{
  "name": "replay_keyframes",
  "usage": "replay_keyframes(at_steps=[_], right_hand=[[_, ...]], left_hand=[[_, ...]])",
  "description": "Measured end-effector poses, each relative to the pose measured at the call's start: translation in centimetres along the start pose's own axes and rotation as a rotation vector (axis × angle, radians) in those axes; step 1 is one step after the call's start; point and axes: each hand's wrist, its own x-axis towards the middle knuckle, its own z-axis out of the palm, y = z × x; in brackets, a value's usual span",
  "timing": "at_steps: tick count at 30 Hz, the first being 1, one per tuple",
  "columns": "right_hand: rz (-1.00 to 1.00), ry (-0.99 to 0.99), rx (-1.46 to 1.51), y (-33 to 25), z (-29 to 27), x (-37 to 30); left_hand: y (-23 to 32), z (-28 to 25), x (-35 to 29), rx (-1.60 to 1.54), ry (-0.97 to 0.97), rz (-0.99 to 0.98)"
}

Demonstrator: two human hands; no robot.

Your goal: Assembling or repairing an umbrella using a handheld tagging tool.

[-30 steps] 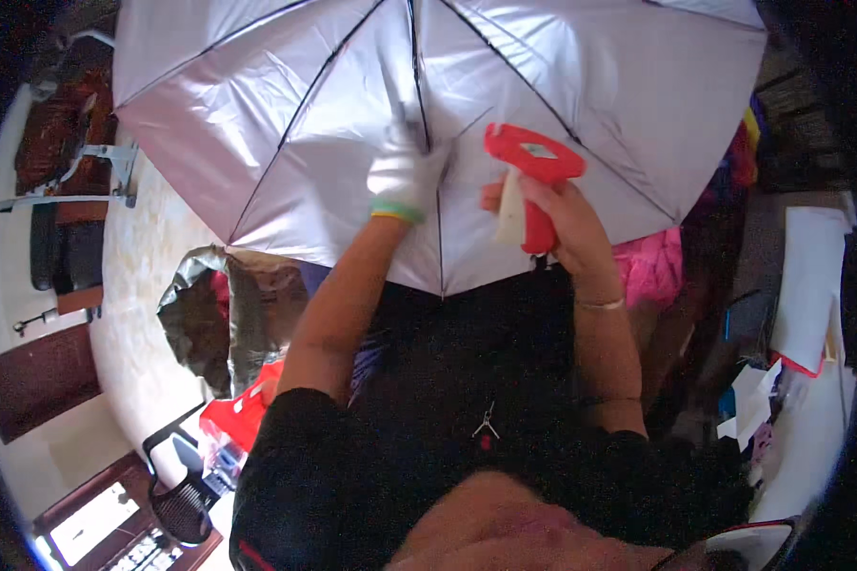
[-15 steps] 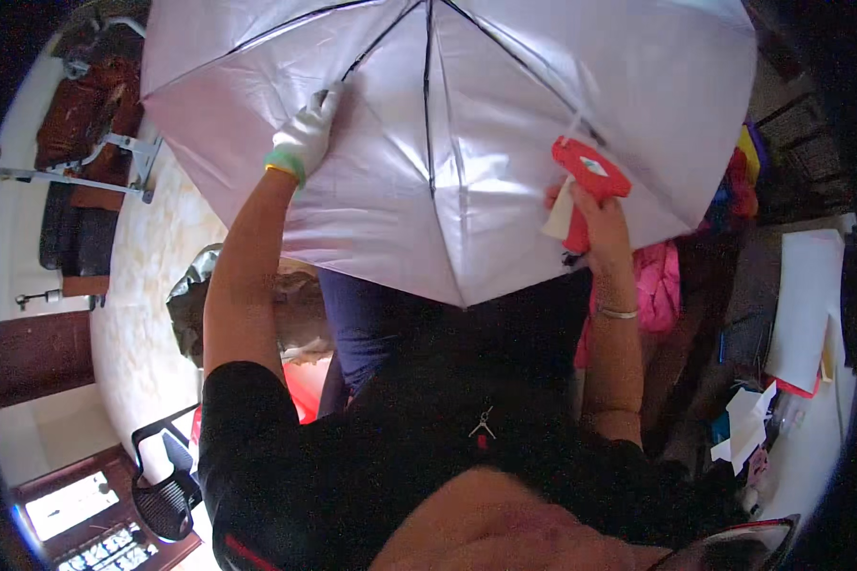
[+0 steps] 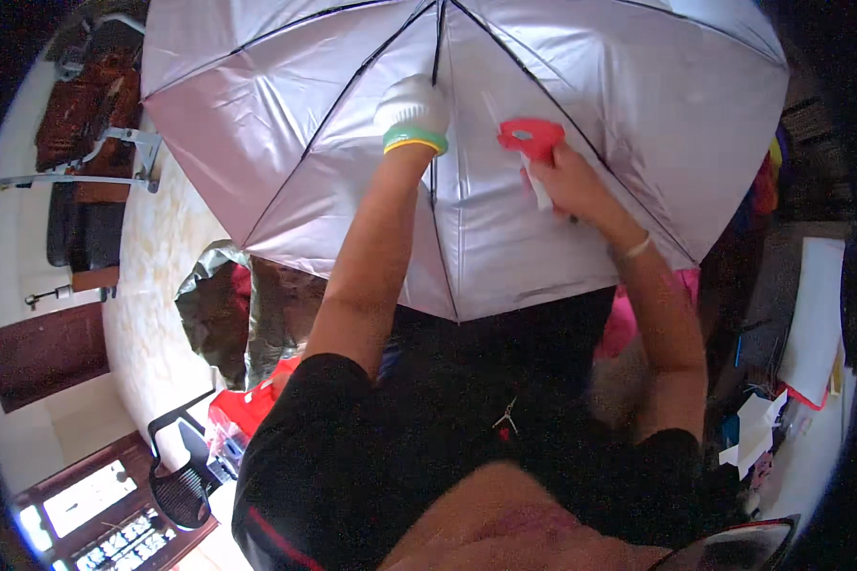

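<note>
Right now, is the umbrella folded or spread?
Spread: the umbrella reaches wide across the view, its dark ribs fanning apart with silver cloth between.

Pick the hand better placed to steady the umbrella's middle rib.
Probably the left: the gloved left hand overlaps the middle rib of the silvery umbrella in view, while the right hand grips a red tool to the rib's right.

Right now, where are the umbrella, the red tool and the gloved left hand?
Umbrella (image 3: 481, 195): head view, on the silver fabric.
Red tool (image 3: 543, 141): head view, on its red upper body.
Gloved left hand (image 3: 413, 107): head view, on the white glove.
</note>
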Motion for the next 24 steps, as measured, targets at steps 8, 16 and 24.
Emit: replay_keyframes(at_steps=[8,16,24], right_hand=[[-0.071,-0.077,0.419,-0.8,-0.5,9.0],[-0.188,0.118,0.397,2.7,4.0,10.6],[0.056,0.000,0.247,0.0,3.6,8.8]], left_hand=[[-2.9,1.9,2.3,-0.526,-0.184,0.173],[-2.4,6.6,3.2,-1.182,-0.321,-0.092],[-2.4,4.9,2.6,-1.190,-0.326,-0.119]])
